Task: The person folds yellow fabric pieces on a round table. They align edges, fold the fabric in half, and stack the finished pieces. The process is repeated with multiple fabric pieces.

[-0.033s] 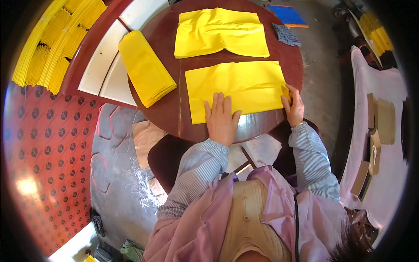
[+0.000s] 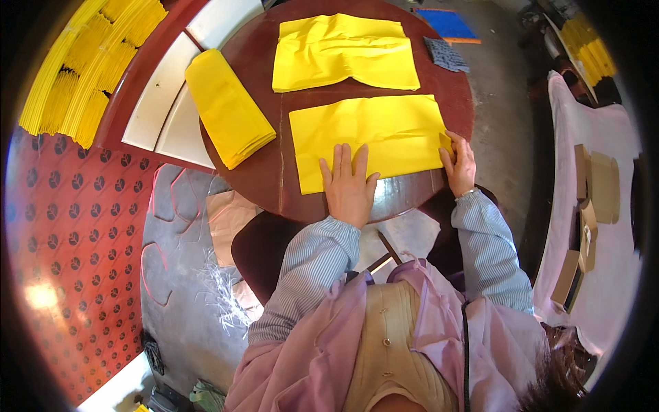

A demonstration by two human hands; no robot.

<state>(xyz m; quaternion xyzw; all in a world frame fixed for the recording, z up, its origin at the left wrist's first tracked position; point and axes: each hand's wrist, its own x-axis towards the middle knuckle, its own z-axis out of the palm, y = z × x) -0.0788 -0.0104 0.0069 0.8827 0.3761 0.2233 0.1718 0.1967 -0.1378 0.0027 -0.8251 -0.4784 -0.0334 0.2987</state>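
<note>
Before me on the round table lies a yellow folded sheet (image 2: 367, 134), its paper or cloth not certain. My left hand (image 2: 350, 185) rests flat on the sheet's near edge, fingers stretched out. At the sheet's right end, my right hand (image 2: 461, 165) pinches the near corner between thumb and fingers. A second yellow sheet (image 2: 347, 51), creased across its middle, is spread just beyond. To the left lies a thick folded yellow bundle (image 2: 230, 110), slanting across the table edge.
The dark red table (image 2: 264, 182) has a blue-grey cloth (image 2: 446, 55) at its far right edge. Stacks of yellow bundles (image 2: 82, 65) stand at upper left. On the right, open cardboard boxes (image 2: 604, 189) lie on a pink-white cloth (image 2: 559, 130). Brown paper (image 2: 230, 223) lies at lower left.
</note>
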